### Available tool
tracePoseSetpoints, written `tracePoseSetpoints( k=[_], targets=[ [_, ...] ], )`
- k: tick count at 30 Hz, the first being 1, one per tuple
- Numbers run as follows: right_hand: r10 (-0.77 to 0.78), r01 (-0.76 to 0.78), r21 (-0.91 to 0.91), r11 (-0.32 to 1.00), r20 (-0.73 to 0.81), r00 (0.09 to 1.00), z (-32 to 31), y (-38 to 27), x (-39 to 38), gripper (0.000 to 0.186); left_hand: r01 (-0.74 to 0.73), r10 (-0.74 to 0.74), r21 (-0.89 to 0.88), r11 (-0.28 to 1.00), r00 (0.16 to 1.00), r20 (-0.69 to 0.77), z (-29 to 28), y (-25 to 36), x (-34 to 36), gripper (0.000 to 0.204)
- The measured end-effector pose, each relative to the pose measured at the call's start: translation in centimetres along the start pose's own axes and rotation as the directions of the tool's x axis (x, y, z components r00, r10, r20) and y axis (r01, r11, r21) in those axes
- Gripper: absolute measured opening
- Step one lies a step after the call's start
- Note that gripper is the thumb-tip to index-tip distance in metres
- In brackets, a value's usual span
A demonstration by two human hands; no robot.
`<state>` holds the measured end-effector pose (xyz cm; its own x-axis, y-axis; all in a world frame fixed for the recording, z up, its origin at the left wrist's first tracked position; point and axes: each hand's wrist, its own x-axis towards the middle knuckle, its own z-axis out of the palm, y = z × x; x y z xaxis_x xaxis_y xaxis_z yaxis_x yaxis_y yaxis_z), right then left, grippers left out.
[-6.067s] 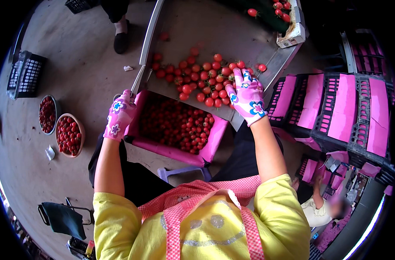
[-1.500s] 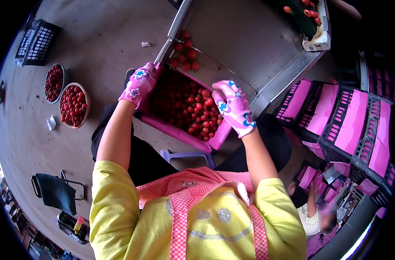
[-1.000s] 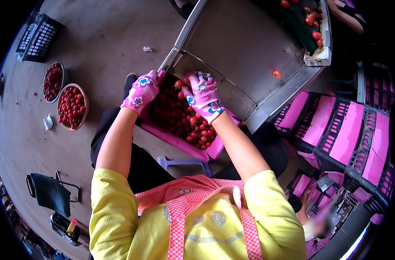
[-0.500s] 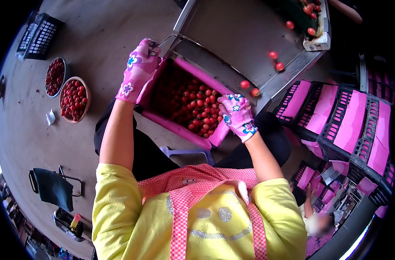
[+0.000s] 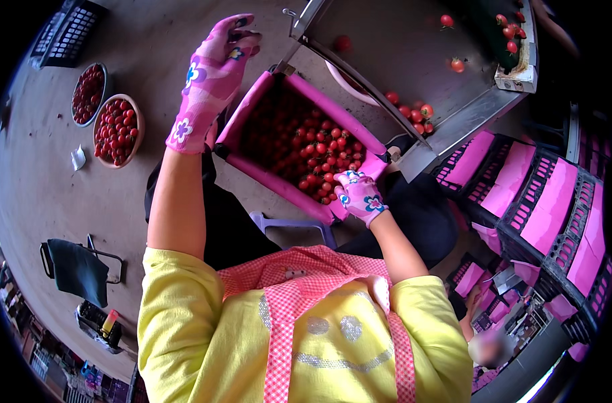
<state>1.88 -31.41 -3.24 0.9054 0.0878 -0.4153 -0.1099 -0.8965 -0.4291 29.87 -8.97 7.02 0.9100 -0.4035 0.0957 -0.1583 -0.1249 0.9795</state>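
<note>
A pink-lined crate (image 5: 269, 176) full of small red tomatoes (image 5: 322, 149) stands in front of me, below the metal chute (image 5: 413, 60). My left hand (image 5: 215, 80), in a pink flowered glove, is raised beyond the crate's left side. Its fingers are apart and hold nothing. My right hand (image 5: 361, 196), in a matching glove, is on the crate's near right side. Its fingers bend over the rim beside the tomatoes, and their tips are partly hidden. Several loose tomatoes (image 5: 413, 114) lie against a metal plate at the chute's lower end.
A pink basin (image 5: 349, 84) shows between crate and chute. Two tubs of tomatoes, one rimmed grey (image 5: 104, 80) and one orange (image 5: 139, 134), and a black basket (image 5: 67, 33) stand left. Pink-lined crates (image 5: 547, 208) are stacked right, near another person (image 5: 490, 348). A purple stool (image 5: 296, 225) is below.
My left hand has let go of the metal flap and moved away, fingers spread. The flap no longer covers the crate's far edge. My right hand has shifted nearer me along the rim. More tomatoes gather in the chute.
</note>
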Motion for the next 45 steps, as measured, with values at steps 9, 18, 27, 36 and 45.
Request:
tracePoseSetpoints(
  k=[9, 18, 27, 36, 45],
  targets=[
    [0.416, -0.382, 0.356, 0.853, -0.021, 0.909, 4.6, 3.1, -0.5, 0.033, 0.167, -0.175, 0.208, 0.964, 0.984, 0.021, -5.3, 0.6, -8.3, 0.034],
    [0.917, -0.401, 0.908, 0.120, 0.053, 0.396, 8.6, 10.9, -2.7, 0.052, 0.140, -0.277, 0.618, 0.773, 0.952, 0.131, -3.4, -3.2, -8.4, 0.031],
    [0.758, -0.516, 0.853, -0.082, 0.389, 0.523, 7.1, 9.7, -3.1, 0.021, 0.366, -0.643, 0.843, 0.394, 0.765, -0.032, -1.6, -10.2, -11.9, 0.044],
    [0.604, -0.359, 0.929, 0.090, 0.236, 0.761, -0.3, 0.8, -3.0, 0.011, 0.517, -0.636, 0.818, 0.251, 0.726, -0.264, -3.8, -14.2, -11.4, 0.049],
    [0.482, -0.223, 0.962, 0.156, 0.123, 0.868, -5.1, -4.7, -0.7, 0.020, 0.707, -0.587, 0.608, 0.362, 0.680, -0.440, -4.8, -18.1, -10.8, 0.061]
  ],
)
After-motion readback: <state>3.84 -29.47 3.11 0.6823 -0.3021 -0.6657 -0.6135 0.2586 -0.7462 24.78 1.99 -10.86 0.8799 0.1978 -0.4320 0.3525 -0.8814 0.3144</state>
